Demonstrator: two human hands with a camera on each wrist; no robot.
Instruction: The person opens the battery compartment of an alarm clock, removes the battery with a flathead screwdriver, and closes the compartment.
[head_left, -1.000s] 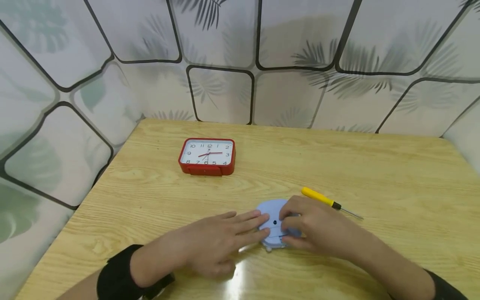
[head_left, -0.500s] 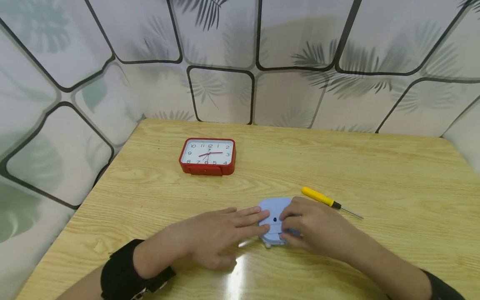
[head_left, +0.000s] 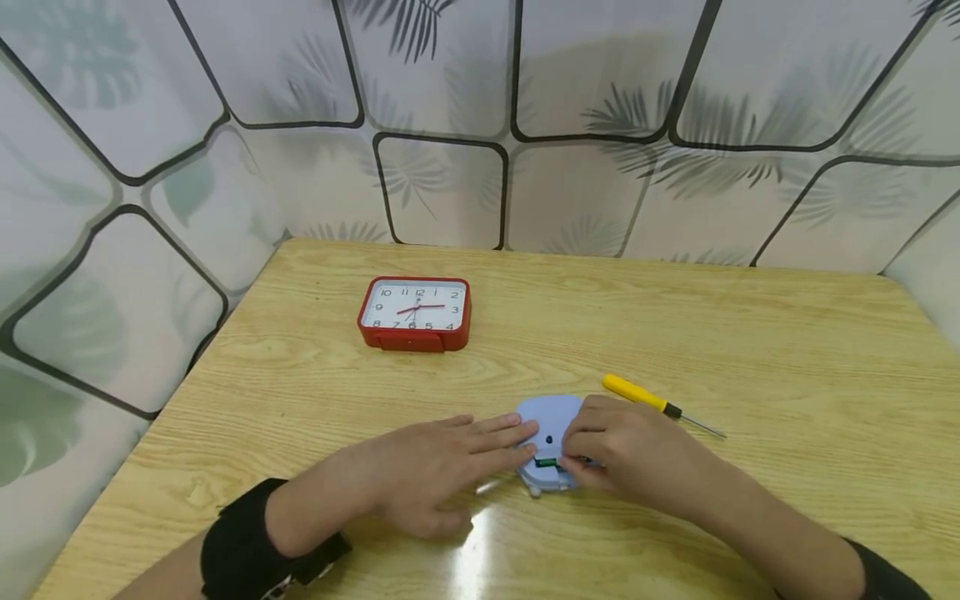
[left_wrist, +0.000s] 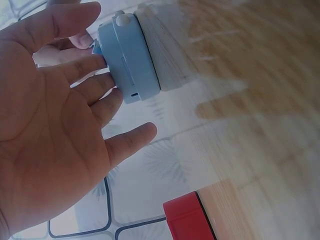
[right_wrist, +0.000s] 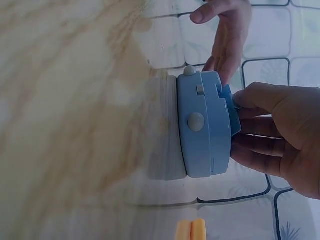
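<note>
A light-blue alarm clock [head_left: 551, 414] lies face down on the table, its back with a small dark hole upward. My left hand [head_left: 442, 475] rests its straight fingertips on the clock's left side. From the right, my right hand [head_left: 637, 454] pinches the blue battery cover [right_wrist: 233, 117], which is tilted up from the clock's back in the right wrist view. Beneath it, a green battery [head_left: 547, 462] shows in the compartment. The right fingers hide the clock's right part. Rounded feet [right_wrist: 195, 121] stick out from its side.
A red rectangular clock [head_left: 415, 312] lies face up farther back on the wooden table [head_left: 750, 350]. Just beyond my right hand is a screwdriver [head_left: 637, 392] with a yellow handle. A patterned wall [head_left: 450, 83] borders the table's back.
The battery cover has lifted from the clock's back, and the green battery has come into sight. The clock shifted slightly away at first. My left hand keeps its fingers on the clock.
</note>
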